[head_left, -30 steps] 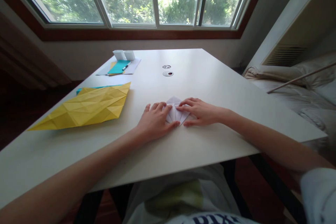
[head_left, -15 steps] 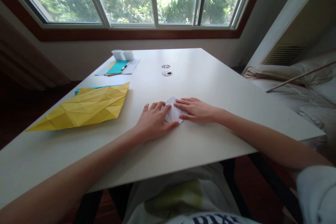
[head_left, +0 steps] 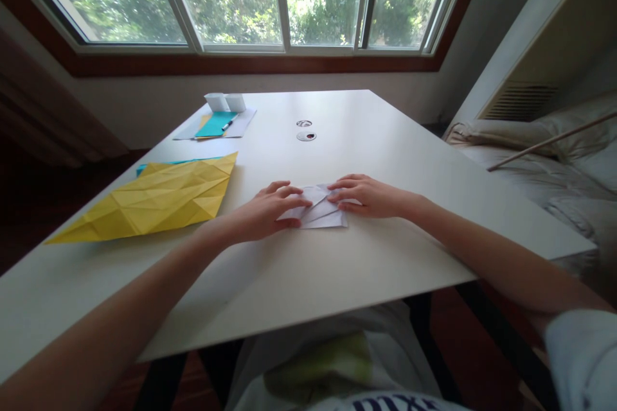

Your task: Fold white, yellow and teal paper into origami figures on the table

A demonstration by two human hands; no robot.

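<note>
A small folded sheet of white paper lies flat on the white table, with slanting fold lines across its face. At its left side is my left hand, open, fingers apart and their tips touching the paper, thumb nearer to me. My right hand rests over the paper's right upper part, also open, with fingers stretched out. The fingers of both hands cover parts of the paper's sides.
Left of my hands lies a large creased yellow paper, with blue paper partly under it. Farther back are two white folded boxes, a turquoise paper and a black-and-white pen. Two round stickers mark the tabletop.
The white paper has turned from a corner-toward-me diamond to lying with a straight edge toward me, its folds now slanting. My left hand has shifted left; my right hand moved slightly right.
</note>
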